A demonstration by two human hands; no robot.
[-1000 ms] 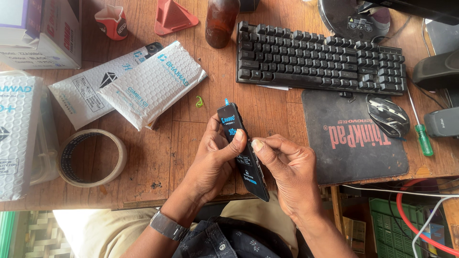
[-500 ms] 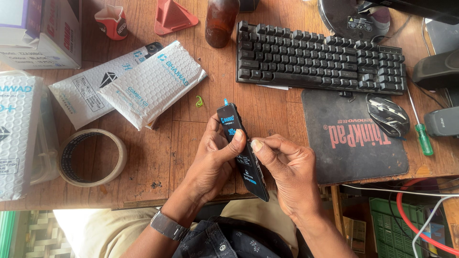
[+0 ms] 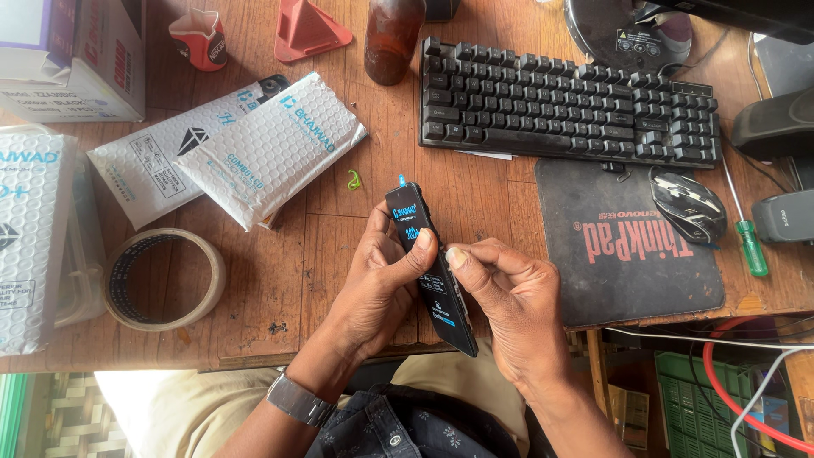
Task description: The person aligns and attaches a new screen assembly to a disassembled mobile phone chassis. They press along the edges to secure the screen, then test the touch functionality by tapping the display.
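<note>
Wooden desk [image 3: 254,280] fills our view, and across the last second we see nothing shift: the slim black packet [image 3: 428,267] sits unmoved at lower centre, so the handling looks paused. We count one keyboard [image 3: 568,106], one mouse pad [image 3: 627,246], two white padded mailers [image 3: 271,144], one tape roll [image 3: 161,276], one mouse [image 3: 688,206]. Left hand [image 3: 377,280] fingers curl closed round the packet; right hand [image 3: 509,309] pinches its edge

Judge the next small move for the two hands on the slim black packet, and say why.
Probably the right hand should pinch and peel at the edge of the slim black packet. The left hand already grips the packet with its thumb across the front, and the right thumb tip sits against the packet's right edge, mid-length, above the wooden desk.
</note>
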